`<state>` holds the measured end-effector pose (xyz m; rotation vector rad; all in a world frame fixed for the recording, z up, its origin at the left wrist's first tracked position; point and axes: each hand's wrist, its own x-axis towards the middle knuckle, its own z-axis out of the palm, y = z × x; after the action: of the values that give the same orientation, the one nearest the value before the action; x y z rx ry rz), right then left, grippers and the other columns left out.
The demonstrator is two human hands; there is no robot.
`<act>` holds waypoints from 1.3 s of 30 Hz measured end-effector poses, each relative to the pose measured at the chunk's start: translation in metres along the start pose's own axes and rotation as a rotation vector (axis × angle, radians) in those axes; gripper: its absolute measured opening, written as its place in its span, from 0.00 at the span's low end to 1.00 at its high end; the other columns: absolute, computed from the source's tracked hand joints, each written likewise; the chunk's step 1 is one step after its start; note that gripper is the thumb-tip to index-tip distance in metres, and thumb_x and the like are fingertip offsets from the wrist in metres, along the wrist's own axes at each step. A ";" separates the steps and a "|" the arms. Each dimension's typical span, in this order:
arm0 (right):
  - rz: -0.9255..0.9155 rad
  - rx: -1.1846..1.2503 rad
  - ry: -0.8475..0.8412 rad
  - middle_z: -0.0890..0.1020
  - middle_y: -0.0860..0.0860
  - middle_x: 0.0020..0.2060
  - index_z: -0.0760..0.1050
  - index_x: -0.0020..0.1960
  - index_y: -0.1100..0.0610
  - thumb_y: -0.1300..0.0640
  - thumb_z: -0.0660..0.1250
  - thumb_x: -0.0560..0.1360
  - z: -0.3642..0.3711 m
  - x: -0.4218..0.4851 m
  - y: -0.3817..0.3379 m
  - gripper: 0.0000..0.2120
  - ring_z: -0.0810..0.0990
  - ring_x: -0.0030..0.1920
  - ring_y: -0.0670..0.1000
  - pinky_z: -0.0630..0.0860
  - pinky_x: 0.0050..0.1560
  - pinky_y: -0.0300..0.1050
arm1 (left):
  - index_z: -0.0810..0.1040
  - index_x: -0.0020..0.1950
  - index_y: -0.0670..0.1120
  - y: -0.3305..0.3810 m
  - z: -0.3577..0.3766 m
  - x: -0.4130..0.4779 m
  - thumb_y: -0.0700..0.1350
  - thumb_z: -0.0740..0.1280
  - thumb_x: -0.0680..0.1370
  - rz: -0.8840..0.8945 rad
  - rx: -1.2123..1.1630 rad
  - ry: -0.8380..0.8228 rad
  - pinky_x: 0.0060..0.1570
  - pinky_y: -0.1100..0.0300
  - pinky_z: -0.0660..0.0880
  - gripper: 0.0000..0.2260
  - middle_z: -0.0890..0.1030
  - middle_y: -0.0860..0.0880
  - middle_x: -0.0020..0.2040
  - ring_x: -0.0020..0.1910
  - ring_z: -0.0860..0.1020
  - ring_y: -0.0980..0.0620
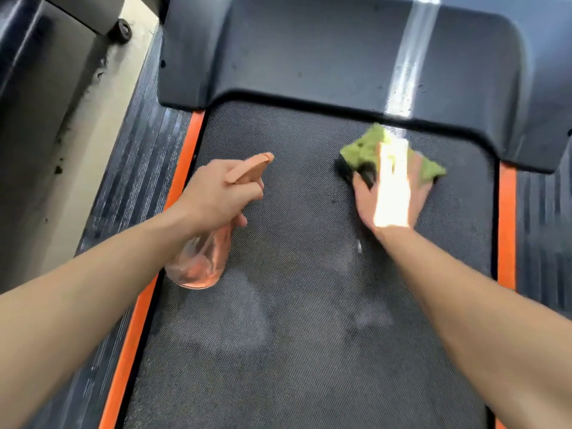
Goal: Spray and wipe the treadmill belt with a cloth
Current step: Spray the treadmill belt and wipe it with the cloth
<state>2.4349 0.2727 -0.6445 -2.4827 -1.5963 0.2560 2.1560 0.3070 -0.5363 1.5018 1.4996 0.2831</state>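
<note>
The dark textured treadmill belt (303,305) fills the middle of the view, with pale damp patches on its near half. My left hand (216,193) grips an orange see-through spray bottle (201,261) above the belt's left side, its nozzle pointing to the right. My right hand (390,193) lies flat with spread fingers on a green cloth (365,147), pressing it onto the belt near the far right. A bright strip of sunlight crosses that hand and the cloth. The image is blurred around the cloth.
A black motor cover (309,51) spans the far end of the belt. Orange strips (182,162) and ribbed dark side rails (136,181) run along both sides. To the left lies a pale floor (93,119) with debris and a small wheel (123,29).
</note>
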 end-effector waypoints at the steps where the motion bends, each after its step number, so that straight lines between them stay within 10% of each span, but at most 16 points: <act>1: -0.092 0.032 -0.007 0.60 0.57 0.80 0.61 0.81 0.49 0.34 0.55 0.76 0.006 0.010 -0.026 0.37 0.55 0.80 0.62 0.51 0.77 0.66 | 0.84 0.42 0.49 -0.001 -0.002 0.002 0.52 0.69 0.62 -0.013 -0.040 0.025 0.40 0.46 0.83 0.12 0.88 0.42 0.46 0.30 0.86 0.41; 4: -0.474 -0.056 -0.041 0.59 0.55 0.81 0.64 0.79 0.44 0.35 0.60 0.72 0.027 -0.028 -0.089 0.36 0.57 0.80 0.62 0.55 0.75 0.70 | 0.84 0.42 0.49 0.001 -0.007 0.003 0.56 0.68 0.58 -0.023 -0.073 0.051 0.41 0.33 0.83 0.18 0.87 0.40 0.46 0.33 0.85 0.38; 9: -0.988 -0.090 -0.174 0.59 0.52 0.81 0.61 0.79 0.39 0.35 0.59 0.73 0.031 -0.099 -0.040 0.34 0.60 0.80 0.58 0.55 0.75 0.66 | 0.84 0.43 0.49 0.005 0.000 0.003 0.55 0.68 0.60 -0.035 -0.037 0.017 0.39 0.47 0.84 0.16 0.87 0.42 0.45 0.31 0.84 0.45; 16: -0.234 0.225 0.015 0.57 0.60 0.81 0.66 0.79 0.50 0.45 0.69 0.75 0.032 0.014 -0.010 0.33 0.56 0.79 0.68 0.51 0.77 0.69 | 0.84 0.42 0.49 0.001 0.016 -0.002 0.58 0.69 0.58 -0.069 -0.080 -0.035 0.42 0.37 0.84 0.19 0.87 0.41 0.45 0.29 0.84 0.40; 19: -0.478 0.095 -0.046 0.56 0.57 0.82 0.64 0.80 0.48 0.42 0.62 0.73 0.022 -0.090 0.000 0.36 0.53 0.80 0.65 0.71 0.66 0.68 | 0.84 0.43 0.48 0.008 0.025 -0.003 0.56 0.69 0.60 -0.069 -0.043 -0.073 0.37 0.49 0.82 0.17 0.88 0.42 0.46 0.28 0.85 0.42; 23: -0.865 -0.104 -0.159 0.61 0.54 0.81 0.61 0.79 0.42 0.36 0.58 0.74 0.004 -0.123 0.049 0.34 0.62 0.79 0.61 0.67 0.69 0.61 | 0.84 0.44 0.47 0.026 0.048 -0.004 0.51 0.68 0.63 -0.054 0.010 -0.181 0.37 0.50 0.83 0.14 0.87 0.41 0.47 0.27 0.84 0.46; 28: -0.111 -0.098 -0.028 0.57 0.57 0.82 0.55 0.82 0.50 0.41 0.60 0.78 -0.014 -0.013 0.070 0.36 0.54 0.81 0.59 0.60 0.76 0.65 | 0.86 0.46 0.47 0.049 0.076 -0.001 0.51 0.70 0.61 -0.039 0.005 -0.225 0.42 0.47 0.85 0.16 0.88 0.44 0.48 0.32 0.86 0.43; 39: -0.198 -0.115 -0.022 0.58 0.54 0.81 0.64 0.79 0.43 0.38 0.66 0.67 0.005 -0.241 0.089 0.41 0.58 0.80 0.60 0.60 0.73 0.67 | 0.85 0.50 0.44 0.130 0.148 0.007 0.52 0.67 0.64 0.140 0.103 -0.390 0.42 0.44 0.86 0.20 0.86 0.38 0.51 0.35 0.87 0.44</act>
<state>2.4134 0.0166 -0.6594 -2.3857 -1.9004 0.1673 2.3500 0.2749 -0.5207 1.6367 1.1156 -0.0093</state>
